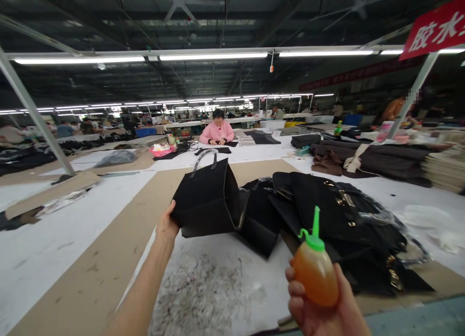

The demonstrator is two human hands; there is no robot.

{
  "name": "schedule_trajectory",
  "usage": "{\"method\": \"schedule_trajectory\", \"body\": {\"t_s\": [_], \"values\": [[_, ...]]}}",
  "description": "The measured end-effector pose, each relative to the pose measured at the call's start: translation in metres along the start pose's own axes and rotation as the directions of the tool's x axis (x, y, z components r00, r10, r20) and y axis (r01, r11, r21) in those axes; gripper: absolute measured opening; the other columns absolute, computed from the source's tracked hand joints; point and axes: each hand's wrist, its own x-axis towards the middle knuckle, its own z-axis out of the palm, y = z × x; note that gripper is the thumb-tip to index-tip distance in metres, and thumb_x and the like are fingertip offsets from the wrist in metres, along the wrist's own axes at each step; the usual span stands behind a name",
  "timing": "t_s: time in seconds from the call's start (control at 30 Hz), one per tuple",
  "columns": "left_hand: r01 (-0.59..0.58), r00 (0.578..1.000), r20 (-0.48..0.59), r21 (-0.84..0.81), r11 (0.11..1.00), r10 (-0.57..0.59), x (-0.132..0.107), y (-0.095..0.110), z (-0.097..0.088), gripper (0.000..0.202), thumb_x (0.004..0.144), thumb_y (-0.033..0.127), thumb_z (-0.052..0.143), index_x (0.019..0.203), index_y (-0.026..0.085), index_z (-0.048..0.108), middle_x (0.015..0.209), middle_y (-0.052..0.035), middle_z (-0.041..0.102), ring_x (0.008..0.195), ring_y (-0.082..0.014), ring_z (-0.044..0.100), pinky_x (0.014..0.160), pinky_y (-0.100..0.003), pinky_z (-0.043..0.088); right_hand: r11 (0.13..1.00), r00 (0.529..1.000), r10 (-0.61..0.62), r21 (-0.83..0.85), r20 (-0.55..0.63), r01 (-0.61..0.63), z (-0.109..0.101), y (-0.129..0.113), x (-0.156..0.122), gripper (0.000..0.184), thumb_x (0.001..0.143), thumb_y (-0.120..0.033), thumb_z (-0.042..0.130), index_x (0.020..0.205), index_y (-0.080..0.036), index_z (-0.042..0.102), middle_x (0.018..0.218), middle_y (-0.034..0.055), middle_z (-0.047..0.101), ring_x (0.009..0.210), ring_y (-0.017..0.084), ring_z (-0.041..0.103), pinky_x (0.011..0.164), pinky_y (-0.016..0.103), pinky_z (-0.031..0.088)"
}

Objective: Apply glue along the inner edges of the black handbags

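My left hand (169, 222) grips the near left edge of a black handbag (205, 200), which is tilted above the table with its open side facing right. The bag's handle is wrapped in clear plastic. In my right hand (319, 302) is a squeeze bottle (315, 270) of orange-amber liquid, held upright. It has a green cap and a thin green nozzle pointing up. Behind the bottle lies a pile of black handbags (319, 195) with gold-coloured fittings and plastic-wrapped handles.
A white sheet (254, 287) with dark, rough residue covers the near table. Dark brown folded material (374, 159) is stacked at right, beside layered pale sheets (445, 168). A person in pink (217, 132) works across the table. A slanted metal post (34, 108) stands at left.
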Motion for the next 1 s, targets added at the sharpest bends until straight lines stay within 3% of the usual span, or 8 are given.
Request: {"method": "schedule_trajectory", "body": {"t_s": [0.1, 0.2, 0.5, 0.73, 0.8, 0.87, 0.93, 1.0], "values": [[-0.021, 1.0, 0.015, -0.024, 0.999, 0.021, -0.033, -0.018, -0.024, 0.017, 0.078, 0.025, 0.06, 0.09, 0.02, 0.07, 0.096, -0.0039, 0.072, 0.107, -0.0231, 0.061, 0.089, -0.031, 0.052, 0.999, 0.998, -0.032, -0.014, 0.045, 0.033, 0.053, 0.01, 0.02, 0.034, 0.093, -0.04, 0.044, 0.107, -0.012, 0.057, 0.097, 0.0142, 0.059, 0.088, 0.025, 0.06, 0.075, 0.043, 0.052], [-0.068, 0.995, 0.069, -0.012, 0.998, 0.068, -0.065, -0.035, -0.046, 0.022, 0.073, 0.033, 0.066, 0.092, 0.022, 0.07, 0.104, -0.0029, 0.07, 0.112, -0.0268, 0.057, 0.091, -0.035, 0.051, 0.992, 0.989, -0.101, -0.061, 0.105, 0.107, 0.09, 0.015, 0.048, 0.036, 0.092, -0.045, 0.045, 0.103, -0.014, 0.057, 0.095, 0.014, 0.058, 0.106, 0.033, 0.055, 0.086, 0.054, 0.046], [-0.066, 0.995, 0.069, -0.107, 0.992, 0.074, -0.118, -0.056, -0.079, 0.034, 0.067, 0.036, 0.074, 0.098, 0.023, 0.069, 0.107, -0.0038, 0.069, 0.115, -0.0257, 0.055, 0.098, -0.035, 0.046, 0.972, 0.985, -0.103, -0.197, 0.138, 0.129, 0.115, 0.039, 0.085, 0.038, 0.091, -0.049, 0.041, 0.101, -0.016, 0.057, 0.089, 0.0114, 0.059, 0.099, 0.031, 0.058, 0.077, 0.055, 0.05], [-0.038, 0.988, 0.15, -0.054, 0.998, 0.046, -0.153, -0.061, -0.095, 0.04, 0.059, 0.034, 0.08, 0.097, 0.022, 0.07, 0.108, -0.0056, 0.068, 0.114, -0.0249, 0.055, 0.098, -0.032, 0.042, 0.962, 0.959, -0.029, -0.252, 0.282, 0.103, 0.178, 0.058, 0.088, 0.039, 0.089, -0.049, 0.046, 0.099, -0.014, 0.061, 0.085, 0.0108, 0.061, 0.089, 0.029, 0.061, 0.078, 0.054, 0.05], [-0.03, 0.988, 0.151, 0.081, 0.996, 0.018, -0.16, -0.067, -0.105, 0.037, 0.055, 0.033, 0.082, 0.088, 0.021, 0.071, 0.096, -0.0055, 0.071, 0.104, -0.0226, 0.06, 0.089, -0.028, 0.046, 0.944, 0.937, 0.092, -0.33, 0.337, 0.026, 0.196, 0.071, 0.084, 0.041, 0.089, -0.051, 0.046, 0.099, -0.013, 0.06, 0.085, 0.0126, 0.06, 0.094, 0.033, 0.059, 0.076, 0.057, 0.049], [0.003, 0.986, 0.162, 0.266, 0.964, -0.047, -0.165, -0.076, -0.116, 0.033, 0.055, 0.04, 0.081, 0.077, 0.018, 0.069, 0.071, -0.0042, 0.069, 0.073, -0.018, 0.064, 0.066, -0.025, 0.048, 0.9, 0.903, 0.24, -0.43, 0.357, -0.07, 0.208, 0.088, 0.078, 0.045, 0.09, -0.052, 0.045, 0.1, -0.011, 0.06, 0.087, 0.0151, 0.059, 0.1, 0.037, 0.057, 0.076, 0.058, 0.048], [0.072, 0.96, 0.208, 0.458, 0.886, -0.185, -0.171, -0.086, -0.124, 0.039, 0.062, 0.055, 0.072, 0.065, 0.018, 0.062, 0.049, -0.0007, 0.057, 0.043, -0.0123, 0.05, 0.044, -0.024, 0.038, 0.838, 0.869, 0.375, -0.52, 0.323, -0.168, 0.212, 0.107, 0.073, 0.047, 0.09, -0.052, 0.044, 0.102, -0.009, 0.059, 0.091, 0.0169, 0.058, 0.105, 0.038, 0.055, 0.079, 0.058, 0.047], [0.13, 0.895, 0.252, 0.641, 0.757, -0.368, -0.178, -0.091, -0.128, 0.047, 0.067, 0.064, 0.059, 0.058, 0.018, 0.054, 0.042, 0.0008, 0.049, 0.032, -0.0092, 0.037, 0.037, -0.024, 0.026, 0.767, 0.839, 0.481, -0.586, 0.255, -0.261, 0.209, 0.124, 0.069, 0.047, 0.09, -0.051, 0.045, 0.104, -0.008, 0.058, 0.094, 0.0174, 0.057, 0.107, 0.038, 0.054, 0.083, 0.058, 0.044]]}}
